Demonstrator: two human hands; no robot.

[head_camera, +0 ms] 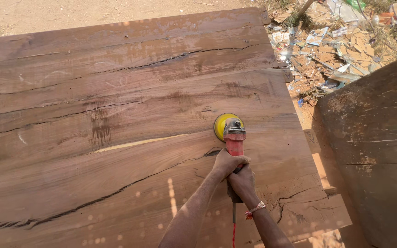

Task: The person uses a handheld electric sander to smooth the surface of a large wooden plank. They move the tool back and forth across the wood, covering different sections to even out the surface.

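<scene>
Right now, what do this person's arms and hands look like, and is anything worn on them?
Both forearms are bare, with no sleeves in view, and both hands are bare, without gloves. The right hand has a red and white band at its wrist. The left hand shows nothing worn.

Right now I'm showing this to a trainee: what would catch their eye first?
The red angle grinder with its yellow sanding disc sits mid-frame on the big cracked wooden slab. The left hand and right hand grip its body. Littered scraps lie upper right.
</scene>
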